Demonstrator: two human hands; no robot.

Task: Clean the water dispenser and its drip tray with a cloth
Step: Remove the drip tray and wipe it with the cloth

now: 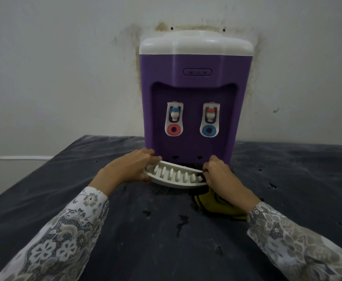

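A purple water dispenser (192,102) with a white top stands against the wall, two taps on its front. Just in front of its base is the white slotted drip tray (176,177), tilted, with a dark gap between it and the dispenser. My left hand (129,169) grips the tray's left end. My right hand (220,175) grips the tray's right end, and a yellow-green cloth (212,205) with dark stripes lies under that hand and wrist. Whether the right hand also holds the cloth is hidden.
The dispenser stands on a dark, scuffed tabletop (145,230) with spots and a wet-looking streak. The wall (64,67) behind is stained around the dispenser. The table's left edge drops to a pale floor (8,175).
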